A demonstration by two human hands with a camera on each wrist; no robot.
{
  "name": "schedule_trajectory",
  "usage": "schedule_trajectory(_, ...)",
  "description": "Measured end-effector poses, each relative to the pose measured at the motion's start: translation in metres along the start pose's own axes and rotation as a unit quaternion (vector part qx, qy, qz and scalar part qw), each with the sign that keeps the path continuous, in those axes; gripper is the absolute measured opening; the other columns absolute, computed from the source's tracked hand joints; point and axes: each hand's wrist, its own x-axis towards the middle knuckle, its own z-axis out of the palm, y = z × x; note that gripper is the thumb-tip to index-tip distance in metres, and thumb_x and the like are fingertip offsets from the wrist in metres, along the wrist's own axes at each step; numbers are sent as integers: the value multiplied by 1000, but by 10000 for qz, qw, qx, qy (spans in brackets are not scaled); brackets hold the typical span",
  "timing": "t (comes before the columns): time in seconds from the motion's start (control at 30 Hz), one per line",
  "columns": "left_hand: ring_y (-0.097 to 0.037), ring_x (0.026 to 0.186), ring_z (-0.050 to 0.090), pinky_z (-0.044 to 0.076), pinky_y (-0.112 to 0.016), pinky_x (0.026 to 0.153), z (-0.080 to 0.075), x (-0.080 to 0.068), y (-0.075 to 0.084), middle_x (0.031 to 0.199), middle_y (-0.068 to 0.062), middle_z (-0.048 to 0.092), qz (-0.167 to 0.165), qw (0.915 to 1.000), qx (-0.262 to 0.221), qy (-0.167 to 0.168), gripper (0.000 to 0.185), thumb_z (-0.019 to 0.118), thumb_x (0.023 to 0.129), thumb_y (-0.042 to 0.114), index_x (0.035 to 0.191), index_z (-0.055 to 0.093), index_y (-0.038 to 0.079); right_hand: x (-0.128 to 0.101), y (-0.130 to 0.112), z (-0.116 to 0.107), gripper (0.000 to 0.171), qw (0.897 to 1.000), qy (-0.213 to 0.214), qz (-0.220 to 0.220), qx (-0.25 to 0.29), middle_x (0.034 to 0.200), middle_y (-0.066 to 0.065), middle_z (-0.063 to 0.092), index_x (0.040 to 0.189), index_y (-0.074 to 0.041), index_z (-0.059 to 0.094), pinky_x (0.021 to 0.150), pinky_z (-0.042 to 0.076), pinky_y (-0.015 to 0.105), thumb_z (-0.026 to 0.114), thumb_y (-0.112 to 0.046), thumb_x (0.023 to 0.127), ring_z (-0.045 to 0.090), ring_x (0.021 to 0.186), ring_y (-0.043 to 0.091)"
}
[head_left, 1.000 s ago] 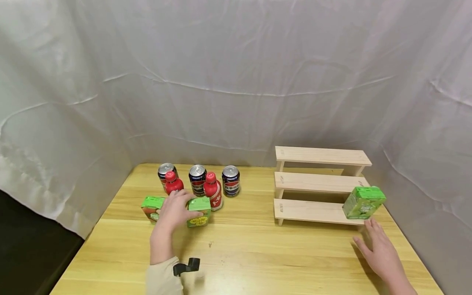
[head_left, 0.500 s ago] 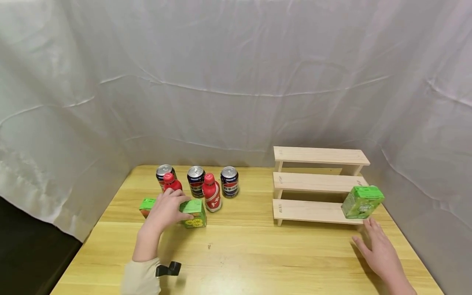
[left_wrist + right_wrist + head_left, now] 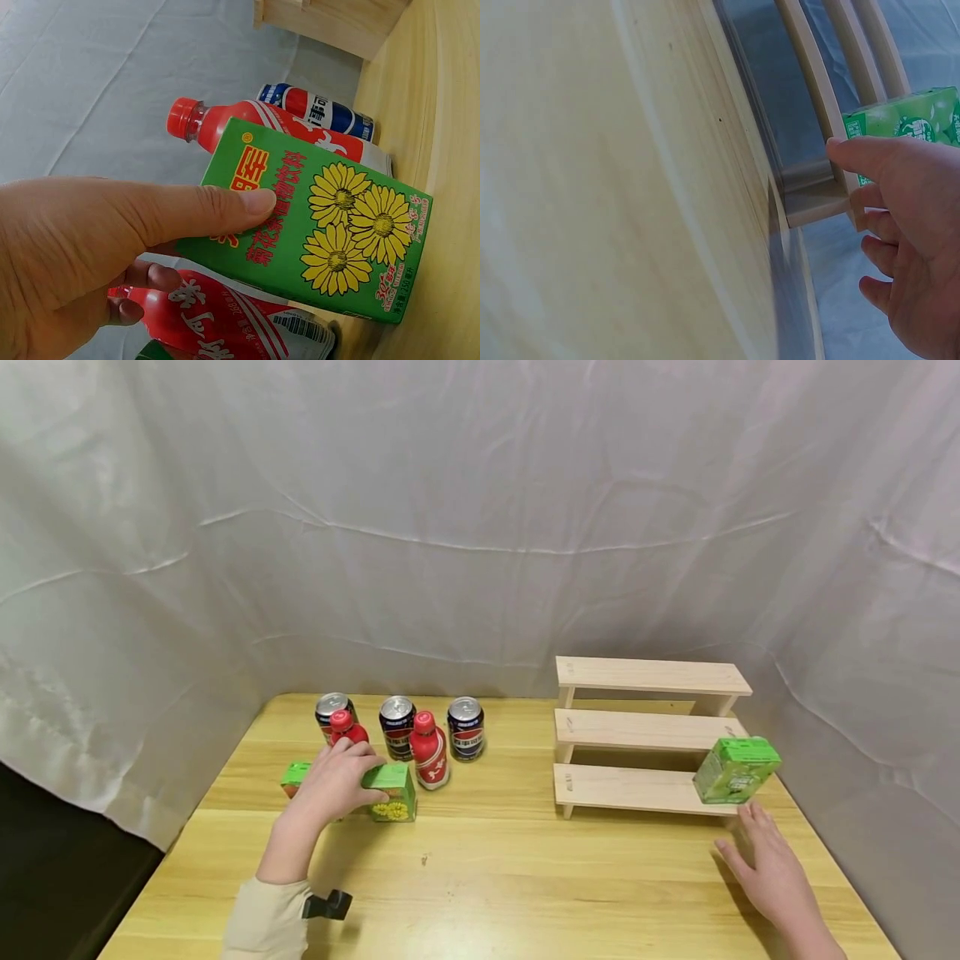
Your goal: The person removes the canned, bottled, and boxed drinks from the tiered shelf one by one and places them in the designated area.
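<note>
Our left hand [image 3: 335,781] gripped the chrysanthemum tea carton [image 3: 322,229], thumb across its face, red bottles [image 3: 430,761] crowding just behind. Our right hand [image 3: 772,870] lay released, near the shelf's green carton [image 3: 736,771]. We judged a straight lift safest, clear of the bottles.

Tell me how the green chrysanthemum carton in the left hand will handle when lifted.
The chrysanthemum carton is probably stiff and easy to hold: the left hand grips flat faces, thumb on the front. Being boxy, it likely won't roll. Its printed surface looks glossy, so it may be slightly slippery.
</note>
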Motion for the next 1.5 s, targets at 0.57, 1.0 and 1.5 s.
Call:
schedule_trajectory(0.57,-25,104,52,43,-49,87,3,-5,-1,111,-4,66,101,9999,-62,90,53,82,74,42,117,70,14,0,-1,-1,73,9999,-101,59,22,154,39,10,149,12,17,114,6,66,50,-33,101,7,143,55)
schedule_trajectory(1.0,-29,112,53,42,-51,91,2,-10,5,118,-6,65,-54,9995,-63,311,59,80,75,47,123,67,15,1,0,-1,72,10000,-83,-25,-46,152,40,12,149,12,18,115,6,66,51,-32,101,7,143,56)
schedule_trajectory(1.5,-25,111,54,42,-47,91,-27,-12,32,116,-3,65,415,9943,69,978,52,75,81,48,124,66,20,3,-1,-7,71,9981,40,-284,-536,145,42,27,144,15,29,115,9,64,55,-32,99,17,140,57)
